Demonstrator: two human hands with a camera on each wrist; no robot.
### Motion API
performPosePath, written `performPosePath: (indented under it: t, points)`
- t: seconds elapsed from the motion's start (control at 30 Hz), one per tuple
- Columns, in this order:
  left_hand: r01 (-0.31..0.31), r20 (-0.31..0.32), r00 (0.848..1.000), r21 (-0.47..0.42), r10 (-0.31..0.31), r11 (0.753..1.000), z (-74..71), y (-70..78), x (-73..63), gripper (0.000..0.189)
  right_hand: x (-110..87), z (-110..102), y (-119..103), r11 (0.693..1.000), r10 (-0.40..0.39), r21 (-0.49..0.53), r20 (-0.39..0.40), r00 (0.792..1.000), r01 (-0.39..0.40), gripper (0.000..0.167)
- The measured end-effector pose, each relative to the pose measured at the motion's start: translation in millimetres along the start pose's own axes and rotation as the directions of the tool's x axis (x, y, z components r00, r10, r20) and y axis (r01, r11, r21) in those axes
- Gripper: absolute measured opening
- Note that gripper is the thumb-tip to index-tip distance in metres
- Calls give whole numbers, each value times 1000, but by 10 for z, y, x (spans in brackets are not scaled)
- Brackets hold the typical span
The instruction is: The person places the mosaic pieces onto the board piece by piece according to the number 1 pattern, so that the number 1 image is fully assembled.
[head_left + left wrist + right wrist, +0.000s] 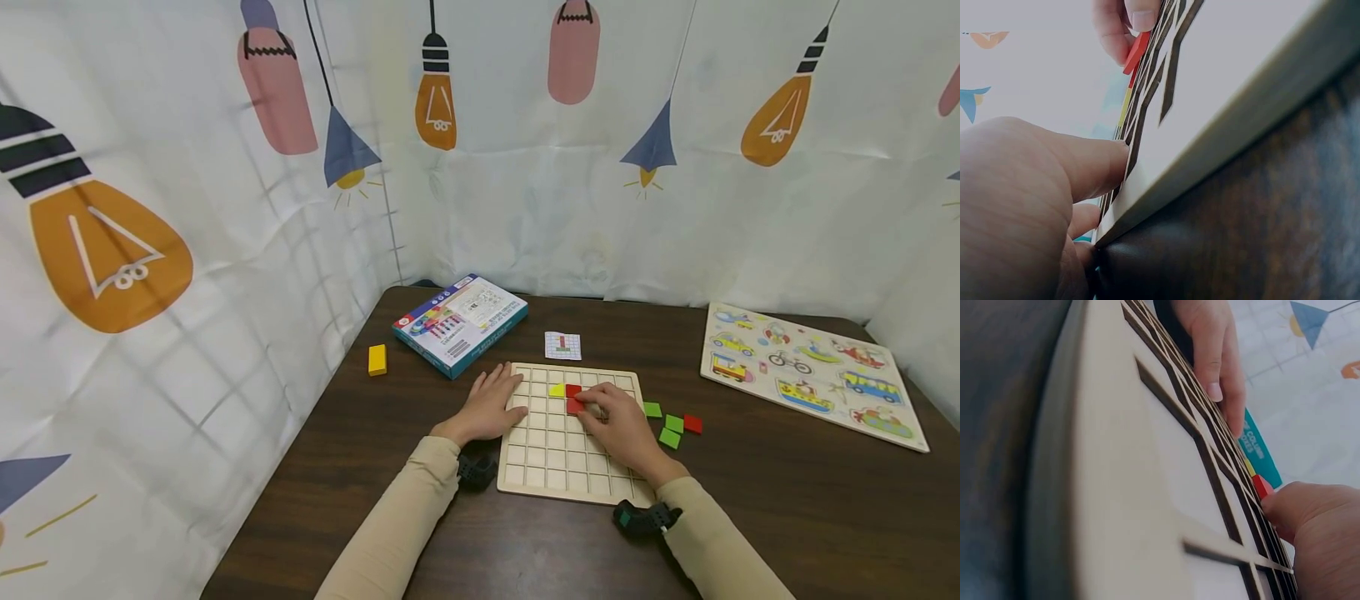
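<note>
A wooden grid board (536,479) lies flat on the table. My left hand (491,406) rests on its left edge, fingers spread, the thumb on the board's surface. Over the board's upper middle, my right hand (618,425) pinches a red square tile (1137,53) between thumb and fingers. That tile is tilted in the left wrist view, close above the grid. Just beyond it in the head view, a second red tile (573,390) lies in the grid beside a yellow triangular tile (557,390). My fingers partly cover the red tiles.
Several green tiles (674,423) and a red tile (693,424) lie right of the board. A small patterned card (562,346) is behind it. Further out are a blue box (465,321), a yellow block (377,360) and a picture puzzle board (813,375).
</note>
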State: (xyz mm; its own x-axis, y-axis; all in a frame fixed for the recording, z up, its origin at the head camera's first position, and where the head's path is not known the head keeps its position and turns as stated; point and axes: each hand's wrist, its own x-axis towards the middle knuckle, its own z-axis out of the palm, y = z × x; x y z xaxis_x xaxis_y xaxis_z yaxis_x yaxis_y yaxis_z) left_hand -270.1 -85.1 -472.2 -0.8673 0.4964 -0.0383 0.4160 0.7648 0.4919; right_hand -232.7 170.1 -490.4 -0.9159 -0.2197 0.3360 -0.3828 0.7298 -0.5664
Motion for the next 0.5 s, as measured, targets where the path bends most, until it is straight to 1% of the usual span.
performPosePath:
  t: [0.23,0.5]
  points:
    - [-2,2,1000,6,2,1000,-6,3,0,62,21,2,-1,1000,27,15,12,1000,-27,26]
    - [-6,7,1000,12,6,1000,-8,-12,1,62,23,17,10,999,28,23,13,1000,-28,26]
